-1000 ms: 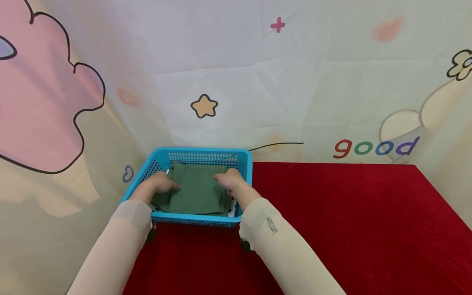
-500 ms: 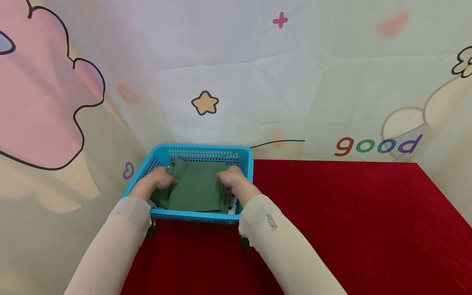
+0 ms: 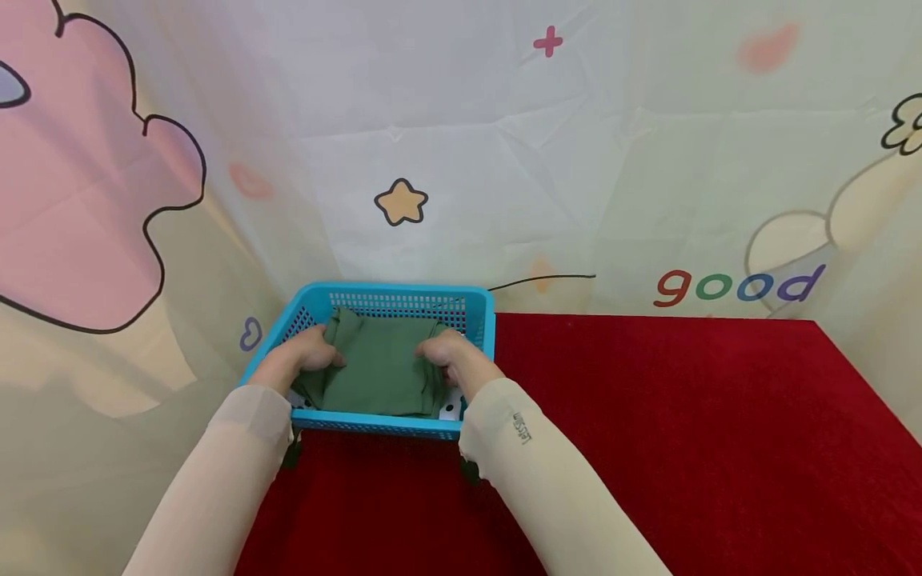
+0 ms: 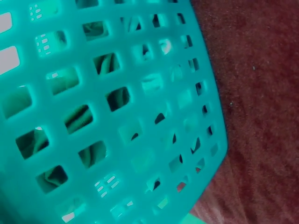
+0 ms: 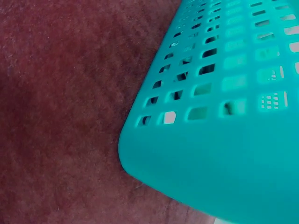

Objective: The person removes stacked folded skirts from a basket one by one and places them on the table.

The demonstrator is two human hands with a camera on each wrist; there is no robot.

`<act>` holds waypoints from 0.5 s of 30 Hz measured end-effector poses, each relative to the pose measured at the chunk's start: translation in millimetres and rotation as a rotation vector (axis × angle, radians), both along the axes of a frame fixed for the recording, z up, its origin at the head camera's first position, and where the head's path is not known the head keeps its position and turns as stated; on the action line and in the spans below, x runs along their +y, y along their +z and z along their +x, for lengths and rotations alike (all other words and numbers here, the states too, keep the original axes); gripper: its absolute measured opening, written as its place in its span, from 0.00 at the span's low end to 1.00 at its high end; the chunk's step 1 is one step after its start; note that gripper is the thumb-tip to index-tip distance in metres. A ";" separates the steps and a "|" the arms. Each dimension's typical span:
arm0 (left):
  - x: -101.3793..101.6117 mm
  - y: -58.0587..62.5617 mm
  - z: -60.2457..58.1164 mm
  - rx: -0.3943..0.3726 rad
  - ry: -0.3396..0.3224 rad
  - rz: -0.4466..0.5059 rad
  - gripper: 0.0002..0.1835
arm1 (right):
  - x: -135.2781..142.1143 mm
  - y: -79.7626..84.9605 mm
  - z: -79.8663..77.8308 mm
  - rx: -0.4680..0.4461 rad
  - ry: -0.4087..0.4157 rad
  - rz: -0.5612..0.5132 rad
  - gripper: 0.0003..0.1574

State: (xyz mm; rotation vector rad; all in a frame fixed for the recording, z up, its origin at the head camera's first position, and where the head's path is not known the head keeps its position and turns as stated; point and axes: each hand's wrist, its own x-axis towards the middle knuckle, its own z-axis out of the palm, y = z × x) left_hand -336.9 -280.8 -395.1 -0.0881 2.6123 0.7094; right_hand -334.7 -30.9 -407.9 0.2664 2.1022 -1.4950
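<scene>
A folded green cloth garment lies inside a blue perforated plastic basket. My left hand grips its left side, thumb on top and the other fingers mostly hidden. Opposite it, my right hand holds the right side, also with the thumb over the top. Beneath the garment, a white cloth with black spots peeks out near the basket's front right corner. Both wrist views show the basket's outer walls, with green fabric behind the holes in the left one; neither hand appears there.
The basket stands at the back left of a red cloth-covered table. Behind it hangs a pale printed curtain, which also runs along the left side. The red surface stretches off to the right.
The green garment and my right hand have shifted slightly left within the basket. More of the spotted white cloth shows at the right. The head view has tilted a little.
</scene>
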 end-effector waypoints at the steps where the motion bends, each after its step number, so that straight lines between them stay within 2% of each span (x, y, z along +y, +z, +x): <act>1: -1.1 -0.5 0.6 -0.005 -0.004 0.016 0.48 | -1.3 -1.6 0.0 0.000 0.006 -0.006 0.40; 5: -3.8 0.0 2.7 -0.011 -0.017 0.077 0.48 | -4.8 -9.2 -3.5 0.001 0.023 -0.007 0.42; 9: -4.4 4.4 3.8 -0.011 -0.012 0.115 0.48 | -4.5 -11.2 -6.5 -0.003 0.002 0.003 0.43; 15: -5.5 9.1 2.3 -0.008 0.014 0.196 0.46 | 1.2 -2.5 -2.2 -0.007 -0.013 -0.114 0.49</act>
